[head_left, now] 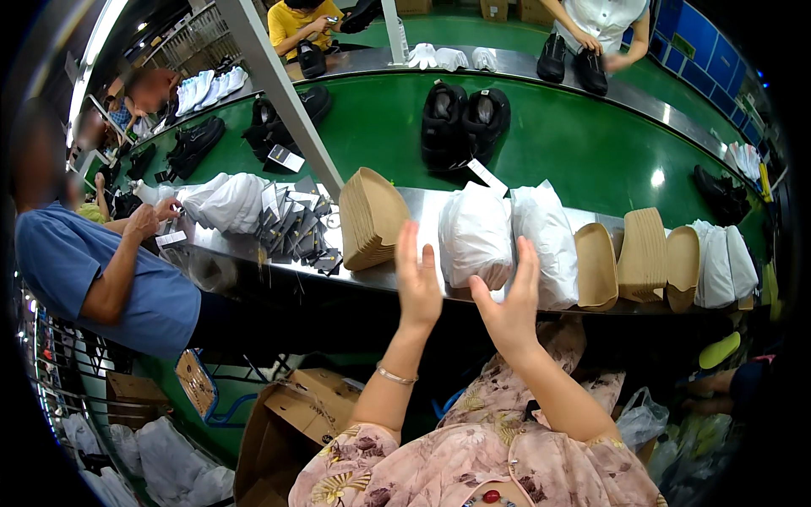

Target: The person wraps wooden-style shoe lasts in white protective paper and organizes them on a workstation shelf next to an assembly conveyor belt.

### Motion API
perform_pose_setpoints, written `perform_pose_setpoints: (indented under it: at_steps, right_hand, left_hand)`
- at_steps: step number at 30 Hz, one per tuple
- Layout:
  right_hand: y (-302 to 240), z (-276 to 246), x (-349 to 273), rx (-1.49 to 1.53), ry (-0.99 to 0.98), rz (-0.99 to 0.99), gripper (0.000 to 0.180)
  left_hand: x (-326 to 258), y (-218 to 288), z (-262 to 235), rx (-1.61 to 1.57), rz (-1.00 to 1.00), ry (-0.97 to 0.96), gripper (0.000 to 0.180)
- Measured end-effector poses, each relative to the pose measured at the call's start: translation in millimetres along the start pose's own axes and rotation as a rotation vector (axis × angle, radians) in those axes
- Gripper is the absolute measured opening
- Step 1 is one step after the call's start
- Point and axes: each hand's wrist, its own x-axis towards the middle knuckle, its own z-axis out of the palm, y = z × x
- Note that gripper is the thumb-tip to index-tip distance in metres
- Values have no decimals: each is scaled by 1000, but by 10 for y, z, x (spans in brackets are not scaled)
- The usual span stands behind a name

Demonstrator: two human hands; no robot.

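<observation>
My left hand is raised in front of the metal bench edge, fingers up, beside a nested stack of brown cardboard shoe inserts. Facing it, my right hand has its thumb and fingers spread. Between and just beyond the hands stands a white paper-wrapped bundle; the right fingertips overlap it in view, and I cannot tell whether they touch it. A second white-wrapped bundle stands close to its right. Neither hand grips anything. On the green conveyor belt beyond sits a pair of black shoes with a white tag.
More brown inserts and white bundles line the bench at right. A pile of black tags lies left of a grey post. A person in a blue shirt works at left. An open cardboard box stands below.
</observation>
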Motion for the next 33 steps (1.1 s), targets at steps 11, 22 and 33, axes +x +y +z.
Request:
perform_pose_setpoints:
  at_steps: [11,22,33]
  right_hand:
    - [-532,1726,1173,262,-714,258,31]
    - [-260,1982,1403,609,-883,758,13]
    - [-455,1705,1111,235,-134,153,16]
  left_hand:
    - [879,-916,-773,711,-71,-87,45]
    - [787,-887,-640,512,-117,-116,55]
    - [898,-1104,-748,349,-138,-146,53]
